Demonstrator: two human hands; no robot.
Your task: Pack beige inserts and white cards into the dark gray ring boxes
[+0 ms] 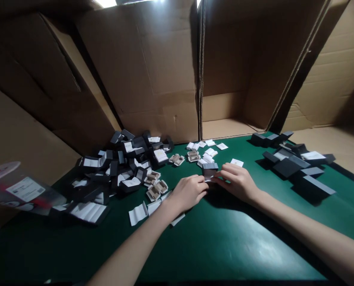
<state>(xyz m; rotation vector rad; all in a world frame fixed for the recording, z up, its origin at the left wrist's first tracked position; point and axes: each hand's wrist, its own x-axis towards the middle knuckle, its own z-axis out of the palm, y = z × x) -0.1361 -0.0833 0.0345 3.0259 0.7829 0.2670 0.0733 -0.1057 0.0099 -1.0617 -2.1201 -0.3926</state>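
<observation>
At the middle of the green table a small black box (209,167) stands with its lid up, and a white folded paper piece shows at its front. My left hand (191,192) is closed at the box's left side, its fingers curled and their tips partly hidden. From the right, my right hand (236,181) pinches the box's front right edge, by the white piece. Under and beside my left wrist lie several white folded papers (138,213). Close by are small grey-brown cardboard trays (157,190).
A heap of black boxes with white inserts (126,159) lies on the left. Several more black boxes (296,159) lie on the right. White papers (208,157) are scattered behind my hands. A clear plastic tub (22,188) tilts at far left. Cardboard walls (147,71) enclose the back.
</observation>
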